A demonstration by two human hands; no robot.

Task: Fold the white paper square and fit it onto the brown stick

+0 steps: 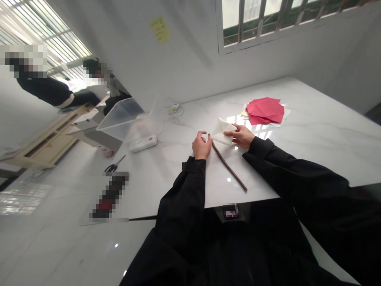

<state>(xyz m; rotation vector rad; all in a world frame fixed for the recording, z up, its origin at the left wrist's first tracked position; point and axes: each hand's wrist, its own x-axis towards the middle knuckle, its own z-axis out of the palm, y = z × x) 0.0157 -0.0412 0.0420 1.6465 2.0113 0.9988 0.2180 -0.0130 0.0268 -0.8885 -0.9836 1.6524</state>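
red paper sheets (265,111) | clear plastic bin (120,119) | white power strip (143,143) | black-handled scissors (113,165) | yellow sticky note (160,29)

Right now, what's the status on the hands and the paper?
Right hand gripping folded white paper. Left hand curled at its edge. Brown stick lying just below the paper, by the left hand.

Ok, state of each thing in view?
Folded white paper: folded into a triangle, held up by both hands
Left hand: curled on the paper's corner
Right hand: pinching the paper's far side
Red paper: creased, lying on white sheets
Brown stick: lying on the table
Scissors: blades closed
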